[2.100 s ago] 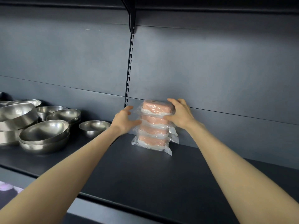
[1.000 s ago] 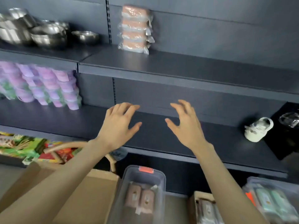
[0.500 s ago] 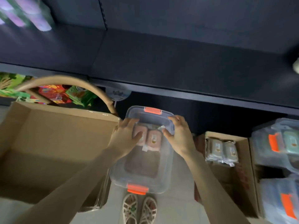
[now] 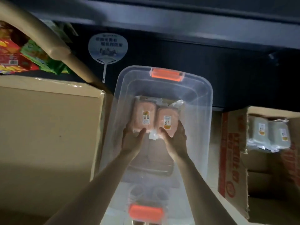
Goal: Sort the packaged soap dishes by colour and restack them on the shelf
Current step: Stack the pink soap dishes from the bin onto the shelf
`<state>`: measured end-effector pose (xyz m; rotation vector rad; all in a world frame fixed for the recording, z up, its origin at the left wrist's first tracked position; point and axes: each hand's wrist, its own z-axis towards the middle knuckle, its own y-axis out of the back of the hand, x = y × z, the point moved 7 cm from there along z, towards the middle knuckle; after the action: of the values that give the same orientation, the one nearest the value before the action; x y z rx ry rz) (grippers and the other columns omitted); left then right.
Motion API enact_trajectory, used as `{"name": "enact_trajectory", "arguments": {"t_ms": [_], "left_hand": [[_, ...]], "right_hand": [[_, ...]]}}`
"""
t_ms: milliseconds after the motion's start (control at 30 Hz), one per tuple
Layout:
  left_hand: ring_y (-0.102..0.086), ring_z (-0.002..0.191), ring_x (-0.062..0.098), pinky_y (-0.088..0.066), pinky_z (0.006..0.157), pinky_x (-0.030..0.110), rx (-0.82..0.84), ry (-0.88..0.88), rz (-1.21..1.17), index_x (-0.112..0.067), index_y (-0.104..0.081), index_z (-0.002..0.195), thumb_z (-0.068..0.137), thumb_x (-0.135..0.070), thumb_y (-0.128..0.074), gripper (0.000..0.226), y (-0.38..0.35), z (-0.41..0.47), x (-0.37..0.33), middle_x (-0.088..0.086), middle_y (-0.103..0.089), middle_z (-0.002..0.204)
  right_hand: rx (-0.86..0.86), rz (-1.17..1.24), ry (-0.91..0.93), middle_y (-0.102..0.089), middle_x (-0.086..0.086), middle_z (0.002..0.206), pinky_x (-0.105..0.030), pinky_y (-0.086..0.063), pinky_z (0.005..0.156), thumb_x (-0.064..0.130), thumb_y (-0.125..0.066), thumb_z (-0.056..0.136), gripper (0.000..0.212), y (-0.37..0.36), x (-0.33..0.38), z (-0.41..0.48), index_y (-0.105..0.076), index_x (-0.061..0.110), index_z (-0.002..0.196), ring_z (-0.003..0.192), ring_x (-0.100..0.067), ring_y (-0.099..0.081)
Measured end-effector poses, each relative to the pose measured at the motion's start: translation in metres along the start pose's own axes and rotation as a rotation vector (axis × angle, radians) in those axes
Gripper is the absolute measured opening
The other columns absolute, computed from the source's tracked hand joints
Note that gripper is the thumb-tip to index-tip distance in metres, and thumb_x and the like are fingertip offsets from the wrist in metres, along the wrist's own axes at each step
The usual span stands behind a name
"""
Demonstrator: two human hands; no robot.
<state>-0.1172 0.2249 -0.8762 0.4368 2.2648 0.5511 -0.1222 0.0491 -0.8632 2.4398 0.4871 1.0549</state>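
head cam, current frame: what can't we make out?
Head view:
- Fingers of left hand and right hand: thumbs show, the rest mostly hidden by the left pink package and right pink package.
- Package labels: too small and blurred to read.
- Anything beneath them in the clear bin: hidden.
- Fan print: blurred.
- Grey-green packages: count hidden by the cardboard box wall.

One camera sits on the person's head. It looks steeply down, close over a clear bin [image 4: 201,111]. Both arms come in from 6 o'clock. The left hand [image 4: 132,140] and right hand [image 4: 176,138] hold the left pink pack [image 4: 143,117] and right pink pack [image 4: 167,120] near the middle. A dark shelf edge [image 4: 178,25] runs across 12 o'clock. A big brown box [image 4: 48,127] fills 9 o'clock, and a printed box [image 4: 230,151] sits at 3 o'clock.
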Motion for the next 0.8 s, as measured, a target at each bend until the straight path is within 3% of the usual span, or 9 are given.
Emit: {"name": "enact_trajectory", "arguments": {"t_ms": [133,233,400,500,633,733,800], "left_hand": [[-0.041,0.132,0.028,-0.033,0.107,0.032,-0.029,0.04,-0.061,-0.006,-0.029,0.146,0.092,-0.034,-0.06,0.068,-0.023,0.028,0.012,0.014,-0.04,0.145],[-0.036,0.134,0.032,-0.028,0.11,0.036,-0.09,0.039,-0.047,-0.002,-0.026,0.147,0.091,-0.036,-0.061,0.074,-0.032,0.036,0.017,0.02,-0.037,0.145],[-0.035,0.131,0.034,-0.02,0.11,0.038,-0.124,0.055,0.041,0.0,-0.031,0.143,0.091,-0.042,-0.058,0.073,-0.041,0.047,0.023,0.021,-0.042,0.14],[-0.033,0.13,0.036,-0.021,0.106,0.04,-0.132,0.09,0.059,0.0,-0.029,0.143,0.089,-0.047,-0.057,0.077,-0.043,0.048,0.026,0.022,-0.04,0.14],[-0.041,0.124,0.038,-0.03,0.099,0.045,-0.168,0.121,0.085,-0.004,-0.035,0.138,0.088,-0.052,-0.056,0.072,-0.037,0.044,0.03,0.019,-0.045,0.134],[-0.052,0.116,0.034,-0.041,0.098,0.042,-0.18,0.052,-0.113,-0.005,-0.043,0.13,0.087,-0.045,-0.063,0.063,-0.029,0.044,0.029,0.017,-0.054,0.125],[-0.055,0.112,0.029,-0.045,0.095,0.039,-0.159,0.052,-0.225,-0.007,-0.046,0.13,0.085,-0.044,-0.066,0.061,-0.024,0.038,0.028,0.013,-0.057,0.122]], "right_hand": [[-0.054,0.134,-0.064,-0.021,-0.008,0.158,-0.053,-0.02,0.117,0.057,-0.062,0.083,0.096,-0.022,-0.02,0.028,-0.011,0.015,0.153,0.145,-0.031,-0.021],[-0.095,0.118,-0.106,-0.022,-0.006,0.157,-0.055,-0.02,0.116,0.069,-0.049,0.069,0.107,-0.03,-0.029,0.04,-0.007,0.016,0.153,0.142,-0.035,-0.024],[-0.121,0.016,-0.185,-0.015,-0.013,0.156,-0.051,-0.017,0.113,0.059,-0.058,0.086,0.102,-0.039,-0.049,0.057,0.001,0.007,0.152,0.14,-0.038,-0.019],[-0.131,-0.024,-0.191,-0.022,-0.015,0.149,-0.048,-0.021,0.11,0.059,-0.059,0.084,0.099,-0.038,-0.051,0.059,-0.007,0.006,0.149,0.134,-0.037,-0.025],[-0.154,-0.015,-0.174,-0.038,-0.016,0.132,-0.044,-0.03,0.103,0.057,-0.067,0.079,0.083,-0.033,-0.047,0.053,-0.031,0.005,0.133,0.118,-0.031,-0.035],[-0.164,0.018,-0.17,-0.045,-0.014,0.122,-0.039,-0.035,0.096,0.054,-0.069,0.078,0.075,-0.026,-0.041,0.043,-0.039,0.004,0.126,0.101,-0.019,-0.031],[-0.173,0.043,-0.165,-0.047,-0.014,0.121,-0.038,-0.036,0.096,0.055,-0.068,0.078,0.075,-0.019,-0.035,0.033,-0.041,0.004,0.125,0.1,-0.017,-0.03]]}}
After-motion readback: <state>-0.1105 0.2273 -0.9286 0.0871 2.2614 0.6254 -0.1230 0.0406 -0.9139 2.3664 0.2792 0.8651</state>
